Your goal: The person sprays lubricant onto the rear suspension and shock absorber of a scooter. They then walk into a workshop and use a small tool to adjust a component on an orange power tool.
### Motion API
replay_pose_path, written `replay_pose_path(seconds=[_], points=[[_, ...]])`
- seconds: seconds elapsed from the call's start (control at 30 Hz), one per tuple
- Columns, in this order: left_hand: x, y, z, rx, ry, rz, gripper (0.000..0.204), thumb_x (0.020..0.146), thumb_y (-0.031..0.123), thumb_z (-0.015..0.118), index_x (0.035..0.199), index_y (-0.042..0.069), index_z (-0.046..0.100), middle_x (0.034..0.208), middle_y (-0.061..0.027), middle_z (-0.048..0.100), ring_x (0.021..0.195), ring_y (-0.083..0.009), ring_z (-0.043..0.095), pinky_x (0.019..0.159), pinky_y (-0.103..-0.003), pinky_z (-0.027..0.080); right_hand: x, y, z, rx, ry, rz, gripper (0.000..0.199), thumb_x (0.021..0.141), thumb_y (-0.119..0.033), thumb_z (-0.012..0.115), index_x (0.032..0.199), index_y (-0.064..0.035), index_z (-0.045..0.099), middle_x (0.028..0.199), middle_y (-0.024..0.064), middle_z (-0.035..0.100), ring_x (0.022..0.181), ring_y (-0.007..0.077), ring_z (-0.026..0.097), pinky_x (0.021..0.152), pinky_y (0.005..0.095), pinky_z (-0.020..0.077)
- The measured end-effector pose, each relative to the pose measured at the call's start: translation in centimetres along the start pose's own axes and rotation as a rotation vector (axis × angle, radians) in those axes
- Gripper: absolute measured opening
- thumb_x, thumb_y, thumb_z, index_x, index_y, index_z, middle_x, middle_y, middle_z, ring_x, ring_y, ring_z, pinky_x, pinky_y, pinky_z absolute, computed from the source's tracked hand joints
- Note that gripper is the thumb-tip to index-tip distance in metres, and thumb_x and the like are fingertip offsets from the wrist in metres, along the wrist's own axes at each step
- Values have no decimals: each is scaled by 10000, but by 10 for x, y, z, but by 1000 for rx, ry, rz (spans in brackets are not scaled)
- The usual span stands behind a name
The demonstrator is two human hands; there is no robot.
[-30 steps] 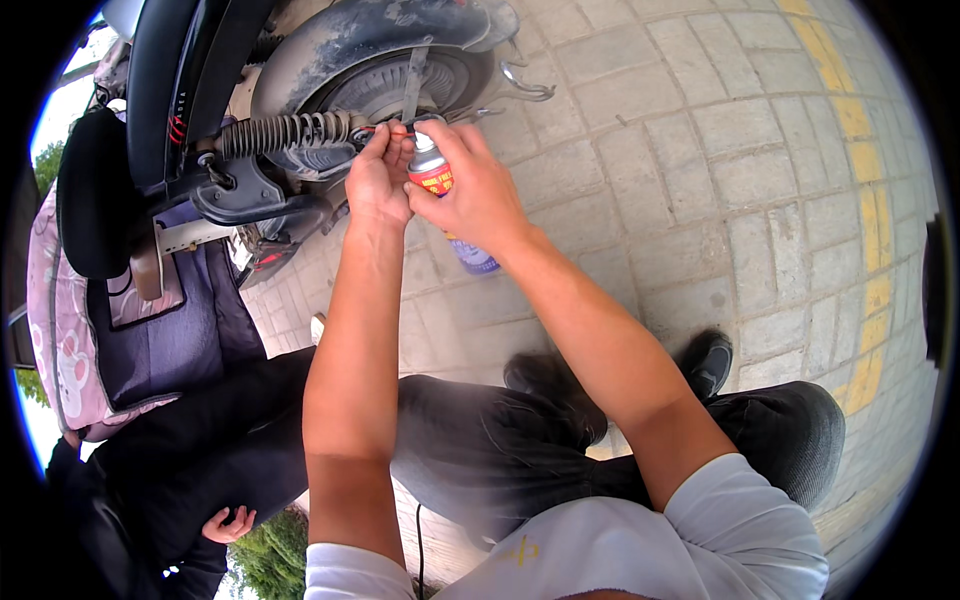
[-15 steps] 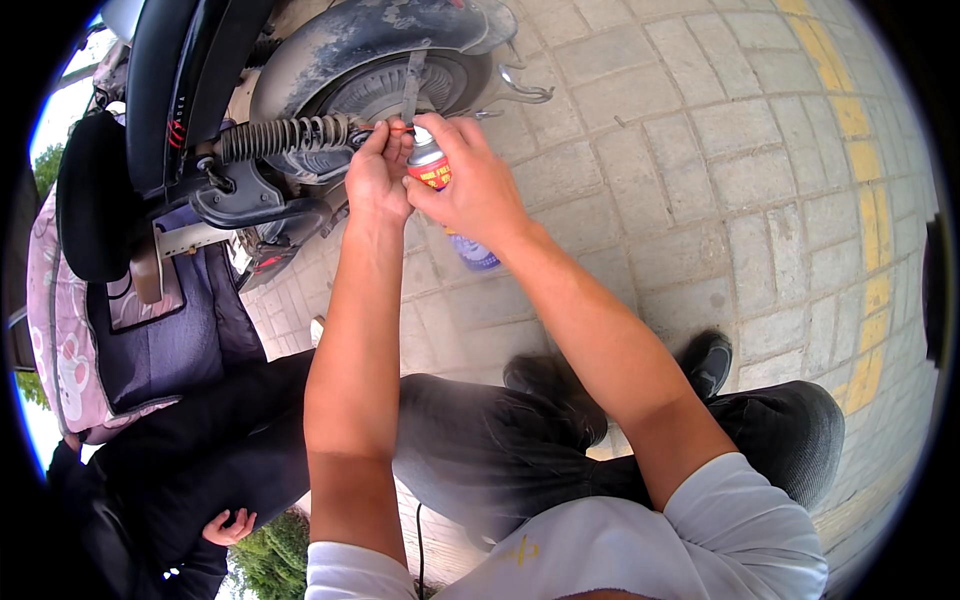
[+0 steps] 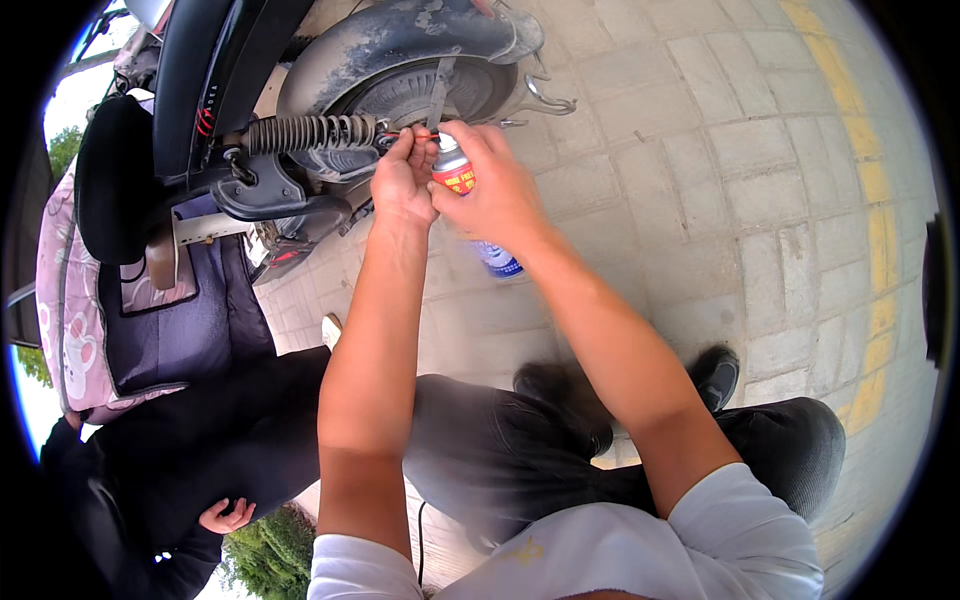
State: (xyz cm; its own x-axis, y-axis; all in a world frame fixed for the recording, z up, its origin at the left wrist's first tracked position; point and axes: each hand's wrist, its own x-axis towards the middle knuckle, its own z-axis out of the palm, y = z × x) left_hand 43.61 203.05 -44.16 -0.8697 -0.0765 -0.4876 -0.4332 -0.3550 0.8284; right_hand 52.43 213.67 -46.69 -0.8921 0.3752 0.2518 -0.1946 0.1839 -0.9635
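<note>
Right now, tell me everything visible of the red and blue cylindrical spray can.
Metal-looking, the red and blue cylindrical spray can has a silvery shoulder, white top and thin red straw pointing left. It tilts near the dusty dark wheel, base toward lower right. The right hand grips it, hiding its middle; the left hand holds the straw.

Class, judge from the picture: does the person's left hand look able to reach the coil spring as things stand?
Probably yes: the left hand is close to the coil spring and nothing seems to block it, though it appears busy pinching the red straw.
</note>
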Motion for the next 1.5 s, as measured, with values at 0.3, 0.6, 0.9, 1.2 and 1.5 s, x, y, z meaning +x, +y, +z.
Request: replay_pose_path(seconds=[0.3,0.6,0.9,1.2,1.5], points=[[-65,62,15,79,-89,421,206,964,166,538,1013,-13,627,826,-40,633,730,-124,570,721,-263,494,11,-50,7,172,61,-278,624,661,-235,756,1227,-141,510,1098,104,538,877,323,627,704,414,529],[-61,111,-2,67,-26,541,215,958,160,555,1022,-28,634,829,-52,642,725,-129,590,720,-261,512,25,-84,43,248,66,-311,610,657,-243,757,1207,-133,518,1070,119,542,850,327,633,700,418,541],[-52,117,-4,54,-74,553,208,962,162,549,1019,-24,624,823,-52,639,726,-127,588,726,-250,504,33,-85,47,255,60,-314,605,660,-243,752,1204,-127,513,1063,127,541,855,341,632,717,426,540],[-45,125,-7,24,-128,500,191,956,148,560,986,-26,633,809,-48,646,719,-124,595,719,-240,524,34,-90,44,222,19,-263,597,677,-230,747,1220,-120,524,1101,126,555,919,326,622,744,412,529],[-41,122,-10,-1,-156,494,184,956,144,554,980,-22,630,815,-55,648,710,-122,597,703,-232,525,37,-88,40,221,12,-275,600,677,-235,746,1224,-125,528,1111,128,558,919,339,623,747,413,529]])
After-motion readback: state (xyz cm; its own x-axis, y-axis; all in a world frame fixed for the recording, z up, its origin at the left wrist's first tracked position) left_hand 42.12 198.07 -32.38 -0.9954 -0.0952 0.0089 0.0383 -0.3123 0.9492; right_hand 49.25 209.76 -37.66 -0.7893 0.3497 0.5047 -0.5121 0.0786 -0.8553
